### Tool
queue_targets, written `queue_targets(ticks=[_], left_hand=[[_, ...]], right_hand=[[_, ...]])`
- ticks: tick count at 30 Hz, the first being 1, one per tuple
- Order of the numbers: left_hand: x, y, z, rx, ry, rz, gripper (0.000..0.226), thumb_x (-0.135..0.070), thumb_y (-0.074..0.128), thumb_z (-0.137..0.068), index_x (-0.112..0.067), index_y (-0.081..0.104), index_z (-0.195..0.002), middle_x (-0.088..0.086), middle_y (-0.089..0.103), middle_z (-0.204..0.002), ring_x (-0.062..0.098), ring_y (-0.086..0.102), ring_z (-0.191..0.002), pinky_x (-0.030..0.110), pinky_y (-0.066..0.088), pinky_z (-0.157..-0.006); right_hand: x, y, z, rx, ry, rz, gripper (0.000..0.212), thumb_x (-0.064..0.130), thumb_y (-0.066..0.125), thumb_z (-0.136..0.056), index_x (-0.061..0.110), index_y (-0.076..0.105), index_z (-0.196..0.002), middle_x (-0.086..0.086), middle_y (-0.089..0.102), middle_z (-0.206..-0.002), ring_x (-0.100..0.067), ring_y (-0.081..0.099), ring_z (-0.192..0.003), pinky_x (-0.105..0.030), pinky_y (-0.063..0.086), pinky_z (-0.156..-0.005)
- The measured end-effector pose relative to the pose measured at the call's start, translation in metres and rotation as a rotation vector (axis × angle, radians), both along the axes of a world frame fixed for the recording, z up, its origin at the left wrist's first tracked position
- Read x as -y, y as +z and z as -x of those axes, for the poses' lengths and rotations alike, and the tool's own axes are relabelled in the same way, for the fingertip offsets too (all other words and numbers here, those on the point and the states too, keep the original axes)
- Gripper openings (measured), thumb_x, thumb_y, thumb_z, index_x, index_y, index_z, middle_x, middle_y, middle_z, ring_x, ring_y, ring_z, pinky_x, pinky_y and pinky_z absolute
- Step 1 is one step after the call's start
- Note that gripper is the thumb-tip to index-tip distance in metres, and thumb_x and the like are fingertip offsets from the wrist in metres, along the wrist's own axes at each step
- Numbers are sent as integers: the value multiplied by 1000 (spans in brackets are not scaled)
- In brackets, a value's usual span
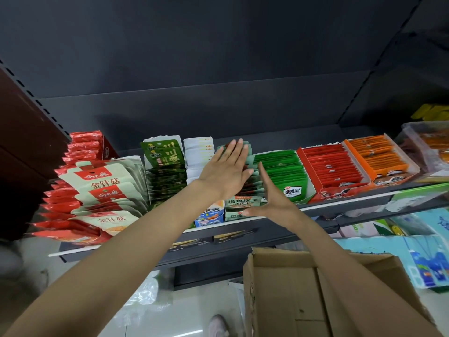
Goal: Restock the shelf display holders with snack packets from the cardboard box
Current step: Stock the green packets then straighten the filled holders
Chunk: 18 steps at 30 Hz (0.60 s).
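Head view: left hand (227,170) lay flat, fingers straight and together, palm pressing down on the row of pale green snack packets (245,188) standing in the pale green cardboard display holder (239,210) at mid-shelf. Right hand (274,200) was open too, fingers straight along the row's right side, thumb spread across the holder's front, gripping nothing. Dark metal shelf (243,237) also carried a bright green packet holder (286,176) just right of the hands. Brown cardboard box (291,293) sat below the shelf edge, under the right forearm.
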State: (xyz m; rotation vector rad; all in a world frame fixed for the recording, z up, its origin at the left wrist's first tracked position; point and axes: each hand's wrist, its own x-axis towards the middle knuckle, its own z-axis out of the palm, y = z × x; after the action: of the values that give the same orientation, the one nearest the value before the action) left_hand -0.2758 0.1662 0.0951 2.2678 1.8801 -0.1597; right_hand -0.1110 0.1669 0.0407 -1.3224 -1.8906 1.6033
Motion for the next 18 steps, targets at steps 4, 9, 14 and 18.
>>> queue_targets(ticks=[4, 9, 14, 18], left_hand=[[8, 14, 1, 138, 4, -181, 58, -36, 13, -104, -7, -7, -150, 7, -9, -159, 16, -11, -146, 28, -7, -117], [33, 2, -6, -124, -157, -6, 66, -47, 10, -101, -7, -15, -148, 9, -20, -157, 17, -20, -144, 34, -13, -117], [34, 2, -7, -115, -96, -64, 70, -50, 11, -100, -7, -14, -148, 10, -20, -156, 20, -20, -144, 36, -10, -118], [32, 1, -7, -140, -61, 3, 74, -56, 11, -97, -9, -14, -149, 8, -19, -157, 20, -19, -144, 38, -11, -118]], right_hand=[[1, 2, 4, 15, -49, -47, 106, 6, 74, -77, 28, 2, -151, 2, 42, -146, -11, 42, -130, -37, 34, -111], [5, 2, 6, 8, -52, -88, 95, -2, 66, -81, 28, 9, -151, -2, 44, -145, -18, 43, -131, -40, 36, -110], [2, 9, 1, -6, 38, 22, 105, -16, 63, -76, 34, 5, -149, 6, 51, -131, -8, 52, -115, -16, 48, -89], [4, 16, 2, -64, -14, 81, 115, -11, 71, -73, 30, -3, -150, 4, 21, -155, -10, 24, -139, -29, 29, -111]])
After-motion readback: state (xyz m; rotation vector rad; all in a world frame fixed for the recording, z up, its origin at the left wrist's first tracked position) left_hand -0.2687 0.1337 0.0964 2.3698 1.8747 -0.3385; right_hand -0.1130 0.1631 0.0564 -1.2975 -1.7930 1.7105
